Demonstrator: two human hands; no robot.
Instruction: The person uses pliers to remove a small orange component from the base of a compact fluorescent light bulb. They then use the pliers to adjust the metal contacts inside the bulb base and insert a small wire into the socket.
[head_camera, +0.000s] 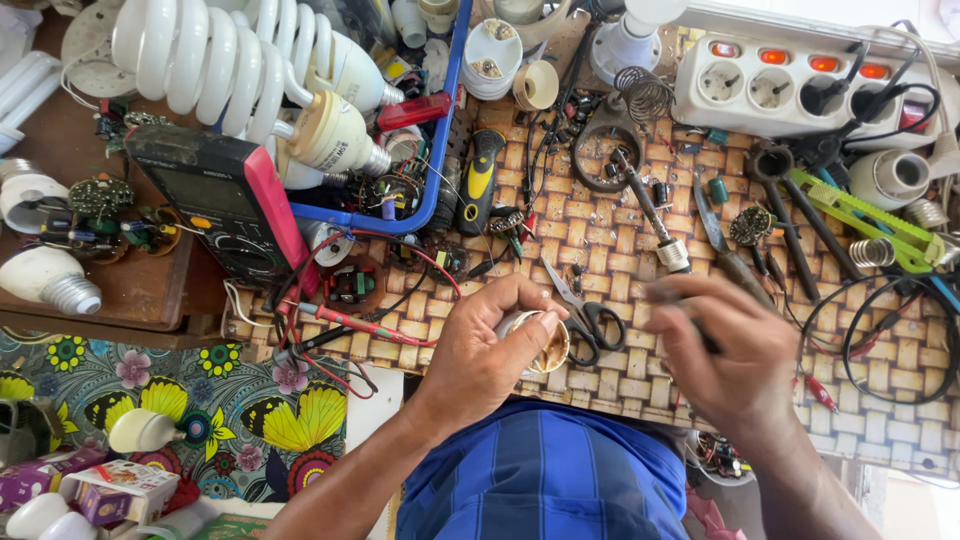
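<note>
Head view looks straight down on a crowded counter covered with a woven mat. The left hand is closed around a small round lamp base, white outside and yellowish inside, with its open mouth turned to the right. It is held just above the near edge of the counter, close to the person's blue striped shirt. The right hand is curled narrow around a thin dark tool; the picture is blurred there, so I cannot tell what kind of tool it is. Its tip points left, toward the lamp base, but does not touch it. Small scissors lie on the mat between the two hands. A black and red meter rests at the left edge, beside a blue tray with spiral bulbs. A white power strip sits at the far right corner. I judge that the step in hand is work inside the open base; bringing the tip in needs a steady base and a careful, small movement.
</note>
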